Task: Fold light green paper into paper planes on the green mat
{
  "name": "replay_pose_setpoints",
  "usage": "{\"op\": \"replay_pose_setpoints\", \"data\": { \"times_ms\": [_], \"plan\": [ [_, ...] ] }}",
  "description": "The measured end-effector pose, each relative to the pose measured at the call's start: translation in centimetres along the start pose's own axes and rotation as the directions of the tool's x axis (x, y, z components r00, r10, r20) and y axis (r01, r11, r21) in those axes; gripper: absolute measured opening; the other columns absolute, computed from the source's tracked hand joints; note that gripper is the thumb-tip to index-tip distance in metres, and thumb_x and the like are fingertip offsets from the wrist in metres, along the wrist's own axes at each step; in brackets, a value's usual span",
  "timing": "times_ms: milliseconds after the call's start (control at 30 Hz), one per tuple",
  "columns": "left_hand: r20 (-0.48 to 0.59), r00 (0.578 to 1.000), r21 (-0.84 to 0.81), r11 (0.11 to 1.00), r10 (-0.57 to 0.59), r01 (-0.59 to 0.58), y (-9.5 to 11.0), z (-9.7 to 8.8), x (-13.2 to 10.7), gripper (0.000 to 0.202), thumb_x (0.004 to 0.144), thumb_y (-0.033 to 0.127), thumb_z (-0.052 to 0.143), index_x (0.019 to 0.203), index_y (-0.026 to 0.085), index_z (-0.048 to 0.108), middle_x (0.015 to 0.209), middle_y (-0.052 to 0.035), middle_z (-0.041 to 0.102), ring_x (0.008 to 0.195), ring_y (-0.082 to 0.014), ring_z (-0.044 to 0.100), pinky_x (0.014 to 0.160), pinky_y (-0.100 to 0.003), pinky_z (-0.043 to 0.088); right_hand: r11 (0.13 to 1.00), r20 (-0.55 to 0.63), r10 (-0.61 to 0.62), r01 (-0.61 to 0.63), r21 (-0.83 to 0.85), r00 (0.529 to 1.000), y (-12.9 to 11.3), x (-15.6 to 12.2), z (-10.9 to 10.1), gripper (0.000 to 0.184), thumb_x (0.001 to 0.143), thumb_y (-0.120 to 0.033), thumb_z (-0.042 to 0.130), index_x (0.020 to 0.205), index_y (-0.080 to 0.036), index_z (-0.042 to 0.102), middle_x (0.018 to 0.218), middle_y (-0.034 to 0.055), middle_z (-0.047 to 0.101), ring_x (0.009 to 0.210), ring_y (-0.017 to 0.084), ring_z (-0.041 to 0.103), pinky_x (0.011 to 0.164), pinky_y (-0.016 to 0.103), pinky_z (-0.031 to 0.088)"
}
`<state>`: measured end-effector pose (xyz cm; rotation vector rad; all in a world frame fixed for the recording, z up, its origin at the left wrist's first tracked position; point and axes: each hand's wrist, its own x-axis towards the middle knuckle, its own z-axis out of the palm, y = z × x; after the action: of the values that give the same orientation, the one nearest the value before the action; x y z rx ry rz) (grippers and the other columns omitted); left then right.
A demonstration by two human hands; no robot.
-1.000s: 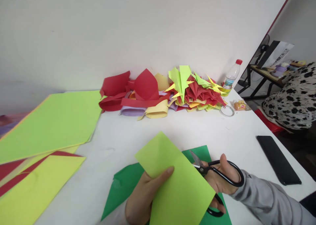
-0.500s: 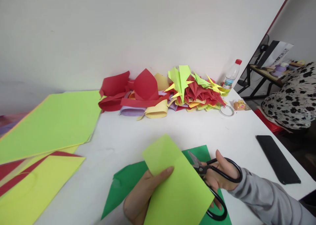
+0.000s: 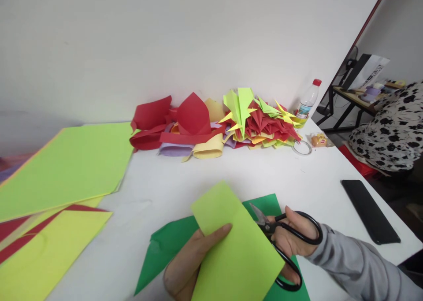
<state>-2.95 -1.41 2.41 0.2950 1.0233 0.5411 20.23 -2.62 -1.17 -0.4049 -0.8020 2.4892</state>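
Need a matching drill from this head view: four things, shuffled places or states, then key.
Things:
1. black-handled scissors
2. smaller light-green sheet
3. bottle
4. dark-green paper

Places or states:
A. lying on the table, beneath the hands
B. gripped by the left hand
C. standing upright, capped in red
D. in the right hand, blades apart from each other or together: not clear

Pairs: 1-D, 2-B, 3-C, 4-A
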Motion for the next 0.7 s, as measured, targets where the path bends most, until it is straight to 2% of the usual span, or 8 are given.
{"op": "replay_pose_setpoints", "data": {
  "times_ms": [100, 167, 267, 400, 500, 700],
  "plan": [
    [-0.013, 0.999, -0.008, 0.999, 0.037, -0.038, -0.48, 0.28, -0.20, 0.044, 0.065, 0.032, 0.083, 0.101, 0.013, 0.067, 0.089, -0.0142, 0.076, 0.077, -0.0324, 0.073, 0.069, -0.042, 0.058, 0.999, 0.061, -0.016, 0.014, 0.035, 0.998, -0.09, 0.06, 0.27, 0.087, 0.080, -0.078, 0.041, 0.125, -0.004, 0.042, 0.057, 0.0039, 0.063, 0.031, 0.011, 0.045, 0.045, 0.026, 0.041],
    [-0.022, 0.998, -0.001, 0.998, 0.056, -0.057, -0.70, 0.41, -0.25, 0.046, 0.064, 0.033, 0.083, 0.102, 0.013, 0.067, 0.091, -0.0146, 0.076, 0.080, -0.0328, 0.072, 0.069, -0.041, 0.058, 1.000, 0.080, -0.013, 0.012, 0.023, 0.997, -0.01, 0.08, 0.23, 0.089, 0.078, -0.079, 0.044, 0.126, -0.004, 0.042, 0.055, 0.0028, 0.061, 0.029, 0.011, 0.044, 0.044, 0.026, 0.041],
    [-0.047, 0.996, -0.004, 0.997, 0.074, -0.075, -0.89, 0.54, -0.28, 0.047, 0.063, 0.034, 0.084, 0.101, 0.012, 0.067, 0.093, -0.0154, 0.076, 0.081, -0.0340, 0.072, 0.069, -0.042, 0.059, 1.000, 0.048, -0.001, 0.001, -0.013, 0.999, 0.05, 0.13, 0.10, 0.093, 0.075, -0.082, 0.043, 0.127, -0.005, 0.041, 0.062, 0.0044, 0.063, 0.032, 0.011, 0.045, 0.044, 0.027, 0.041],
    [-0.072, 0.993, -0.024, 0.995, 0.097, -0.099, -0.95, 0.79, -0.51, 0.050, 0.063, 0.031, 0.084, 0.107, 0.012, 0.067, 0.094, -0.0148, 0.076, 0.081, -0.0323, 0.073, 0.073, -0.041, 0.058, 1.000, 0.029, 0.016, -0.017, 0.023, 0.999, -0.18, 0.27, 0.18, 0.101, 0.071, -0.091, 0.026, 0.130, -0.009, 0.039, 0.071, 0.0058, 0.065, 0.033, 0.008, 0.042, 0.046, 0.029, 0.042],
    [-0.074, 0.991, -0.027, 0.993, 0.109, -0.111, -0.91, 0.93, -0.67, 0.054, 0.064, 0.030, 0.083, 0.113, 0.013, 0.066, 0.095, -0.0146, 0.076, 0.080, -0.0321, 0.073, 0.074, -0.041, 0.058, 0.997, 0.003, 0.052, -0.052, 0.065, 0.999, -0.40, 0.34, 0.46, 0.103, 0.071, -0.090, 0.010, 0.132, -0.011, 0.035, 0.071, 0.0059, 0.066, 0.034, 0.008, 0.041, 0.047, 0.028, 0.041],
    [-0.089, 0.988, -0.027, 0.991, 0.125, -0.128, -0.92, 0.85, -0.56, 0.060, 0.065, 0.029, 0.083, 0.119, 0.014, 0.063, 0.096, -0.0136, 0.076, 0.080, -0.0319, 0.073, 0.072, -0.041, 0.059, 0.996, 0.001, -0.019, 0.019, 0.084, 1.000, -0.29, 0.35, 0.83, 0.112, 0.064, -0.092, -0.001, 0.138, -0.014, 0.028, 0.066, 0.0031, 0.064, 0.031, 0.007, 0.038, 0.042, 0.025, 0.038]
  ]
}}
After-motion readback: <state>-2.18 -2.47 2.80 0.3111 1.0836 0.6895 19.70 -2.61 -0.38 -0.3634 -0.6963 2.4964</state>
